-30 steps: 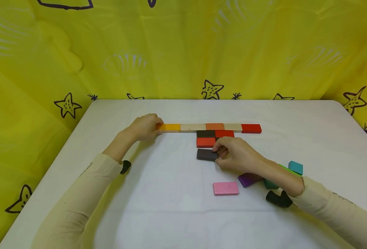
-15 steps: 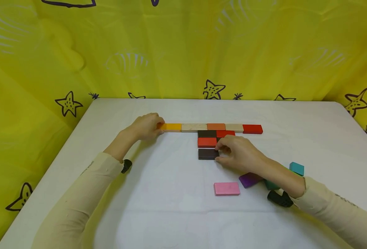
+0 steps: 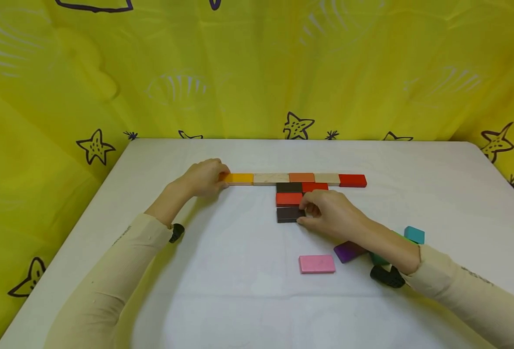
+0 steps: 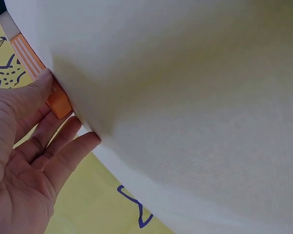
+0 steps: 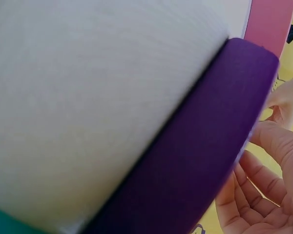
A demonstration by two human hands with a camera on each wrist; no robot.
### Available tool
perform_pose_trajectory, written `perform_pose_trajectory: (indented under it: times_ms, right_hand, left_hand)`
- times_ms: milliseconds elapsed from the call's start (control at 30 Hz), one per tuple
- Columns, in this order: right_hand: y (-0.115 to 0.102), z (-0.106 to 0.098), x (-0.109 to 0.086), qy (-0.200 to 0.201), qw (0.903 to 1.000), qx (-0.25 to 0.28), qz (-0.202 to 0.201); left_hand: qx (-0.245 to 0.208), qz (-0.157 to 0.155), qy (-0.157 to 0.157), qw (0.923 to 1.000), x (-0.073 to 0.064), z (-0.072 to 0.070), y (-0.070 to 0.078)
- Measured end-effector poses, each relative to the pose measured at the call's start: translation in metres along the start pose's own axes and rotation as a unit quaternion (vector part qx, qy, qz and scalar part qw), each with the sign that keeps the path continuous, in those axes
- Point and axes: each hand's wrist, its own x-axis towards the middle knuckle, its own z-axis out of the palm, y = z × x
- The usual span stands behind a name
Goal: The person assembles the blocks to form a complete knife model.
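My left hand [image 3: 203, 178] pinches the left end of a yellow-orange block [image 3: 241, 179]. That block begins a long row, followed by a bare-wood block [image 3: 271, 179], an orange block [image 3: 301, 177], another bare-wood block [image 3: 327, 179] and a red one [image 3: 352, 181]. In the left wrist view the thumb [image 4: 41, 85] lies on the orange block's near side. My right hand [image 3: 332, 213] pinches the right end of a dark brown block [image 3: 287, 214], just below a red block [image 3: 289, 199]. In the right wrist view a purple block [image 5: 185, 141] covers the right fingertips.
A second dark block [image 3: 289, 187] and a red block [image 3: 315, 186] touch the long row from below. Nearer me lie a pink block [image 3: 317, 264], the purple block, and green and teal blocks [image 3: 414, 234] partly under my right forearm. Yellow cloth [image 3: 257, 72] hangs behind the table.
The dark brown block has turned straight and shifted slightly away from me, closer to the red block, with my right hand. My left hand stays on the yellow-orange block.
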Motion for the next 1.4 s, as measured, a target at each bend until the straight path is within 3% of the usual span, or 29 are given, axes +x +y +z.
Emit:
perform_pose_trajectory:
  times_ms: [833, 1167, 1400]
  right_hand:
    - [-0.002, 0.001, 0.004, 0.006, 0.9994, 0.001, 0.035]
    - [-0.004, -0.011, -0.018, 0.018, 0.9995, 0.022, 0.012]
    - [-0.007, -0.015, -0.033, -0.008, 0.9986, 0.05, 0.019]
  left_hand:
    - [0.003, 0.007, 0.007, 0.9999, -0.001, 0.001, -0.001]
    - [0.001, 0.011, 0.008, 0.9999, 0.0, 0.001, 0.0]
    - [0.0, 0.006, 0.005, 1.0, 0.0, 0.001, -0.001]
